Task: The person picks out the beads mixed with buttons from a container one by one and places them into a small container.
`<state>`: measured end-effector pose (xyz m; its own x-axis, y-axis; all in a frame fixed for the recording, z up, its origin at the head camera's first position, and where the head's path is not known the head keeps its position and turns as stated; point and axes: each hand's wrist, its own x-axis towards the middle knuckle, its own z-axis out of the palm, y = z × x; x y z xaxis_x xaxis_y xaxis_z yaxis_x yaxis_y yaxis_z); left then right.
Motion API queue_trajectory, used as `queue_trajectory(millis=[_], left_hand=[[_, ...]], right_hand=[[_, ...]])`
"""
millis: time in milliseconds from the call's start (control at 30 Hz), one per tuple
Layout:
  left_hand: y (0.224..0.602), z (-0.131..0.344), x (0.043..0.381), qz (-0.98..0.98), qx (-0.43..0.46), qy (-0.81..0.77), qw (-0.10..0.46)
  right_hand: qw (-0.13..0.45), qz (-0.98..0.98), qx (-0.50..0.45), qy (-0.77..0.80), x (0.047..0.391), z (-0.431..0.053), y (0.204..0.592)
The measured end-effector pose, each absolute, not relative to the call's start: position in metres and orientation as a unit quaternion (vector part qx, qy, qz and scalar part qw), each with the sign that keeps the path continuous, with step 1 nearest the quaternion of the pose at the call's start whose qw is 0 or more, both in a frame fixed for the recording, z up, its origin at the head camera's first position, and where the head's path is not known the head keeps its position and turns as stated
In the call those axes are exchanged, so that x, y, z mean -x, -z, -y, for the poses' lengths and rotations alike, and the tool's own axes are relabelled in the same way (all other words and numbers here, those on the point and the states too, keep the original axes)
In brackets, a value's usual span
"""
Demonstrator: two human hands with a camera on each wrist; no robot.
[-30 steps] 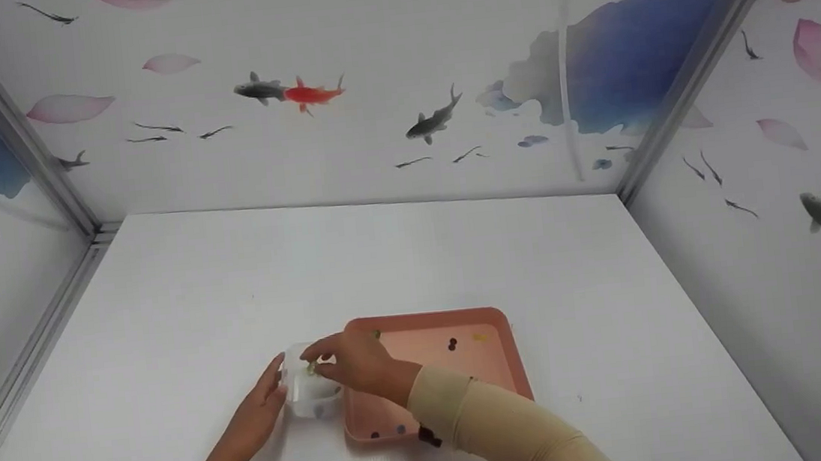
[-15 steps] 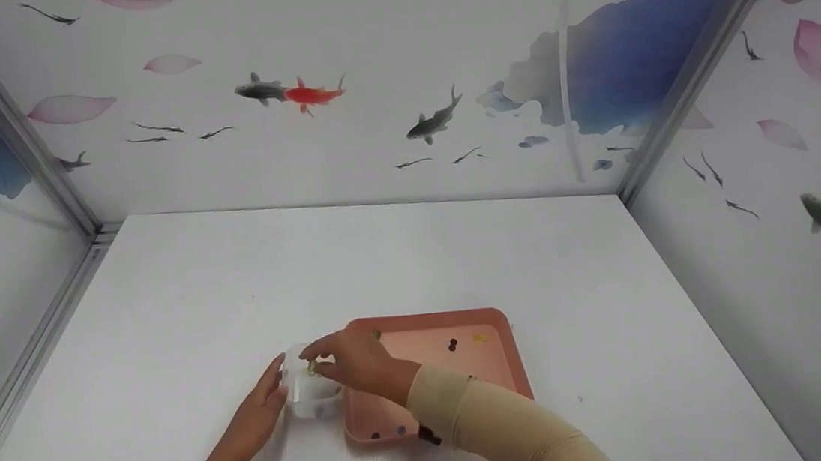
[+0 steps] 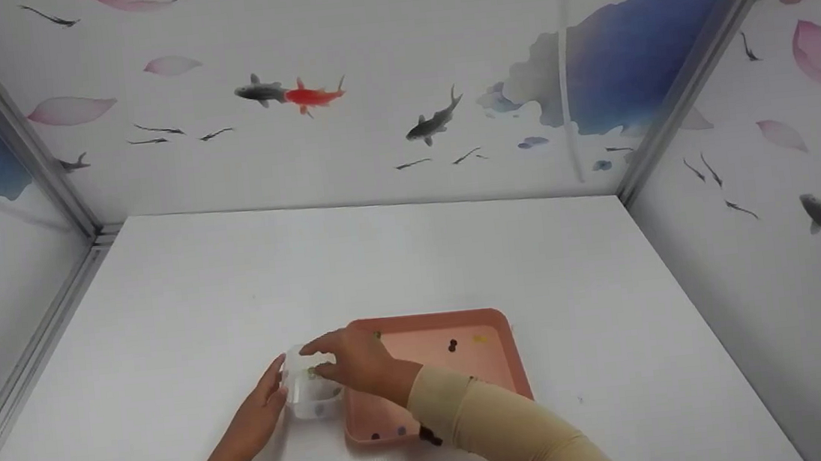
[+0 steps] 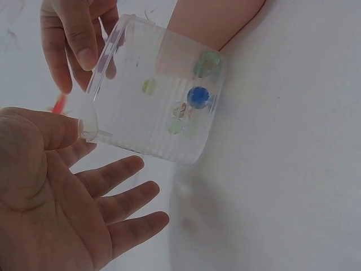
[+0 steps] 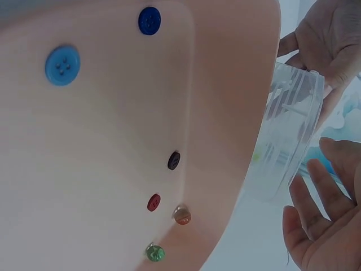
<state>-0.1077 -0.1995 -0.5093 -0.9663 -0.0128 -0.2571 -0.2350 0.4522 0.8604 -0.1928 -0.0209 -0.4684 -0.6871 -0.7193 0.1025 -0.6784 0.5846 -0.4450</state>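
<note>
A clear plastic container [image 3: 316, 405] stands beside the tray's left edge. In the left wrist view, a blue marble [image 4: 198, 97], a green marble [image 4: 207, 64] and paler ones lie at its bottom. A yellow-green marble [image 4: 149, 86] shows higher inside, apart from the others and from any finger. My left hand [image 3: 258, 407] steadies the container's left side, thumb at the rim and other fingers straight and spread. Above the opening is my right hand [image 3: 359, 360], its thumb and fingers parted with nothing between them.
The pink tray [image 3: 506, 327] holds a light blue button [image 5: 62, 65], a dark blue button [image 5: 149, 21], a black button [image 5: 174, 160], a red button [image 5: 154, 202], a green marble [image 5: 155, 252] and a reddish clear marble [image 5: 182, 215]. Patterned panels [image 3: 373, 151] surround the white table [image 3: 383, 263].
My right thumb and fingers have parted and let go of the yellow-green marble, which is now below them inside the container. My left hand and the tray look unmoved.
</note>
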Motion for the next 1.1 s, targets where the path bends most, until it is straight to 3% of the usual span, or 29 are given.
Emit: queue_trajectory(millis=[600, 1100], left_hand=[[0.509, 0.2, 0.109, -0.848, 0.076, -0.513, 0.111], [0.511, 0.2, 0.108, -0.845, 0.07, -0.52, 0.103]], right_hand=[[-0.003, -0.885, 0.411, 0.217, 0.195, 0.017, 0.47], [0.075, -0.895, 0.378, 0.223, 0.2, 0.008, 0.461]])
